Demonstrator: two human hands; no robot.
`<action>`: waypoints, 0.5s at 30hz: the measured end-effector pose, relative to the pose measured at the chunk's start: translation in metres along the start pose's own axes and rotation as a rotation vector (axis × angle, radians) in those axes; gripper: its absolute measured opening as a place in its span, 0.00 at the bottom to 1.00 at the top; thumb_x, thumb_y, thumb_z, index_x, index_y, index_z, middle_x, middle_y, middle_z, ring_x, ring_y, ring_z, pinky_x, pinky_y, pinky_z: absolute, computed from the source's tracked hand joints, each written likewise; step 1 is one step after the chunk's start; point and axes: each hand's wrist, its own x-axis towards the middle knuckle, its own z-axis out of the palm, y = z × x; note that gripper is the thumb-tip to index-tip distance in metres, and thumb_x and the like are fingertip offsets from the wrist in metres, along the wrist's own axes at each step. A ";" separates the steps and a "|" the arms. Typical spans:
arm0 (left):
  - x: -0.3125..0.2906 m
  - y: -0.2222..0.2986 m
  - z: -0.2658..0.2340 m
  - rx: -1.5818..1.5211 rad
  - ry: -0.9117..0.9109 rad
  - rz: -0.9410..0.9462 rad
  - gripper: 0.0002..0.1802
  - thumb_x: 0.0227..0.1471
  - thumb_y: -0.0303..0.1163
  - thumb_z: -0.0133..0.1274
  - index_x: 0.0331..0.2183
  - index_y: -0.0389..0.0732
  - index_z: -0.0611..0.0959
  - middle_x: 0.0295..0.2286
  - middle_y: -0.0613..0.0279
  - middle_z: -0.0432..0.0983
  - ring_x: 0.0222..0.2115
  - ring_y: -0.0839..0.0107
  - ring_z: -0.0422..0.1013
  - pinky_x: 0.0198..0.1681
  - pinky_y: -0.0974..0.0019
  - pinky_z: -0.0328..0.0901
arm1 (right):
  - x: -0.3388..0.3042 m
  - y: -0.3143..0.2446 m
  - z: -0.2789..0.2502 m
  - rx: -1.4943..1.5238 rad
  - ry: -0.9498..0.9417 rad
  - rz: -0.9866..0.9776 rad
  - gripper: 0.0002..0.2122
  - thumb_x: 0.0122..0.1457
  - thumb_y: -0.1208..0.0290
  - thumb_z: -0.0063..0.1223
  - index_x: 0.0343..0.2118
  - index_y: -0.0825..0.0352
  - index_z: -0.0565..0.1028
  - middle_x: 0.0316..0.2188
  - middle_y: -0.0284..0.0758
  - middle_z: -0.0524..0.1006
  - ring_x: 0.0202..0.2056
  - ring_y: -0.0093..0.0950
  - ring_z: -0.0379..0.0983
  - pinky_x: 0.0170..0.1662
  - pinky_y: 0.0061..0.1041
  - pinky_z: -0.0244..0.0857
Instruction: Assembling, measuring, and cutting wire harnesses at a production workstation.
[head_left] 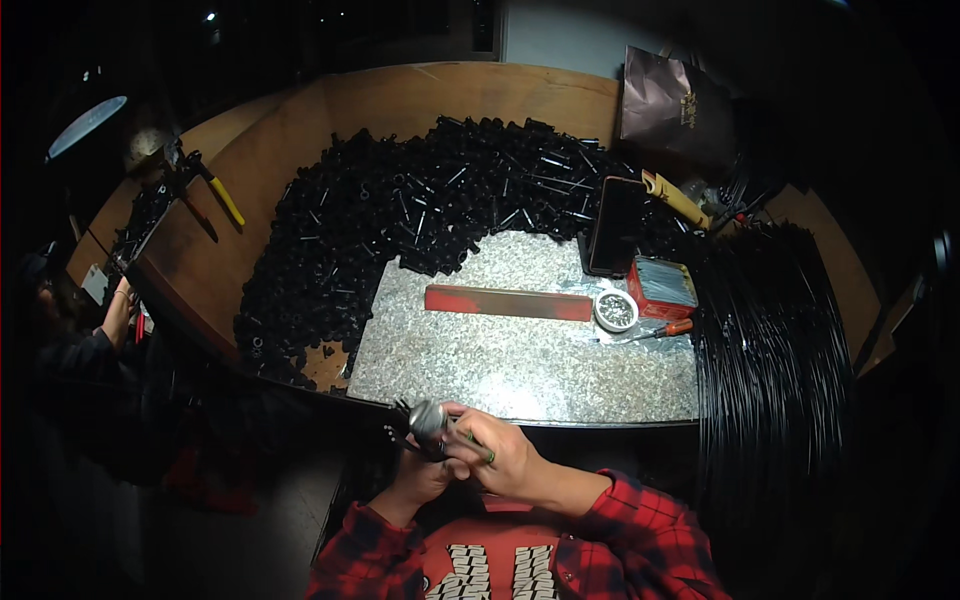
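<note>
Far in front of the hands sits a big pile (420, 200) of black parts on a brown table (290, 130). Off to the right of the hands is a thick stack of thin black rods (770, 340). Just in front of the hands lies a grey stone slab (520, 360). On it, farther out, are a long red bar (508, 302), a red box (662, 285), a small round tin (615, 311) and a screwdriver (650, 332).

The left hand (425, 478) is curled shut around a small black and grey part (428, 422), held low by the slab's near edge. The right hand (505, 455) pinches the same part from the right side, fingers pressed close on it.

It looks like the person is fitting or twisting pieces of this part together. The next move likely needs a firm hold with the left hand and a careful turn with the right.
</note>
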 end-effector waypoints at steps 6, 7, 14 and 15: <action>0.005 0.011 0.021 -0.576 0.032 -0.114 0.58 0.29 0.43 0.71 0.57 0.33 0.57 0.34 0.63 0.76 0.37 0.76 0.71 0.42 0.73 0.65 | 0.018 -0.031 -0.018 0.322 -0.078 0.442 0.12 0.51 0.71 0.60 0.36 0.70 0.71 0.26 0.31 0.73 0.30 0.21 0.71 0.34 0.21 0.65; 0.004 0.018 0.018 -0.603 0.033 -0.103 0.58 0.28 0.43 0.72 0.57 0.33 0.57 0.34 0.64 0.75 0.36 0.77 0.71 0.41 0.73 0.64 | 0.021 -0.035 -0.016 0.428 -0.110 0.518 0.13 0.51 0.70 0.61 0.35 0.69 0.71 0.25 0.29 0.72 0.28 0.18 0.69 0.32 0.20 0.63; 0.003 0.006 -0.012 -0.521 0.005 -0.007 0.50 0.34 0.47 0.68 0.52 0.30 0.64 0.16 0.75 0.59 0.16 0.83 0.57 0.21 0.76 0.52 | -0.003 -0.029 -0.066 0.017 -0.367 0.556 0.24 0.49 0.72 0.61 0.49 0.70 0.66 0.25 0.32 0.68 0.26 0.22 0.66 0.31 0.22 0.62; 0.001 0.003 -0.013 -0.528 0.029 0.046 0.49 0.34 0.47 0.67 0.52 0.30 0.64 0.16 0.76 0.59 0.16 0.83 0.56 0.21 0.76 0.52 | -0.012 -0.027 -0.071 -0.205 -0.352 0.327 0.27 0.47 0.75 0.61 0.52 0.69 0.65 0.25 0.35 0.69 0.26 0.28 0.69 0.30 0.25 0.63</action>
